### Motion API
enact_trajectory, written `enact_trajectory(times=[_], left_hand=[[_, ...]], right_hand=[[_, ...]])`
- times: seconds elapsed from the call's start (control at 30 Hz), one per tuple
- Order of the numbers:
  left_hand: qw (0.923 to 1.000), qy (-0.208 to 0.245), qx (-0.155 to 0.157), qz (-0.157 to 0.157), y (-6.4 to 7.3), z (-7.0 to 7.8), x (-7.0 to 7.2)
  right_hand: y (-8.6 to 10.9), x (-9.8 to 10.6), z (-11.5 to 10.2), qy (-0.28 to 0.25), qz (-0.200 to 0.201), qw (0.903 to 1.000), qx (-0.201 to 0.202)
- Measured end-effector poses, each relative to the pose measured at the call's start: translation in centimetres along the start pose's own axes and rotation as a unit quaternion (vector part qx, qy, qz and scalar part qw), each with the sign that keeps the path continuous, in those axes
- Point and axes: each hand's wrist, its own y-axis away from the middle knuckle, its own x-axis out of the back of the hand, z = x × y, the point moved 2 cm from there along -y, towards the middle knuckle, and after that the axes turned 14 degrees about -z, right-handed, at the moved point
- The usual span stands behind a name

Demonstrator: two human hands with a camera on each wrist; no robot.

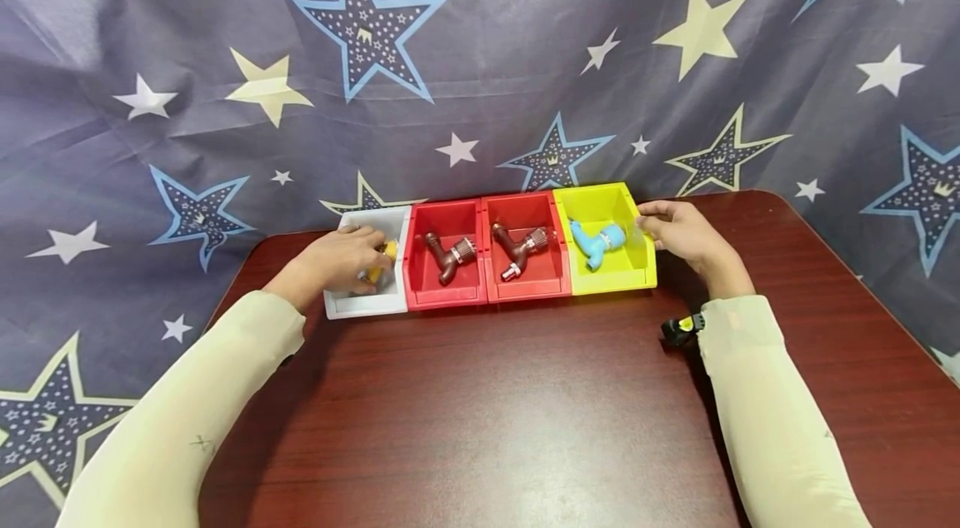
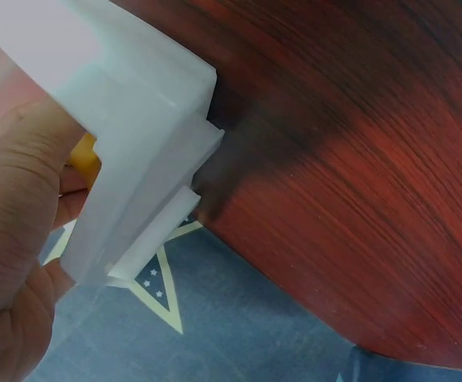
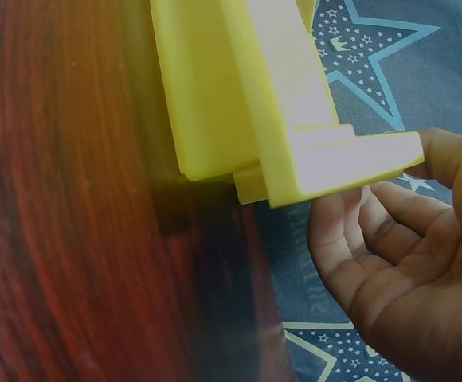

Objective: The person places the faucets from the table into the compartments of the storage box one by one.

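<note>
My left hand (image 1: 337, 261) reaches into the white bin (image 1: 367, 307) at the row's left end. Its fingers curl round a yellow tap (image 1: 389, 249), mostly hidden by the hand; in the left wrist view only a yellow bit (image 2: 86, 159) shows behind the fingers. At the other end, my right hand (image 1: 682, 236) grips the rim of the yellow bin (image 1: 611, 282), thumb and fingers on either side of the edge (image 3: 358, 159). A light blue tap (image 1: 597, 243) lies in that bin. Brown taps (image 1: 450, 257) (image 1: 517, 249) lie in the two red bins (image 1: 446, 297) (image 1: 528, 291) between.
The bins stand side by side near the back edge of a dark red-brown wooden table (image 1: 487, 403). Behind them hangs a grey-blue curtain with stars (image 1: 465, 45). A black strapped device (image 1: 681, 331) sits at the right wrist.
</note>
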Motion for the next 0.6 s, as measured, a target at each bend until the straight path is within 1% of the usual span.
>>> enact_trajectory(times=[0.2, 0.6], left_hand=[[0.9999, 0.010, 0.003, -0.012, -0.19, 0.09, -0.02], [0.9973, 0.048, 0.017, -0.054, -0.57, -0.07, 0.00]], right_hand=[[0.06, -0.13, -0.02, -0.001, 0.003, 1.0000, 0.002], [0.31, -0.28, -0.28, 0.001, 0.001, 1.0000, 0.006]])
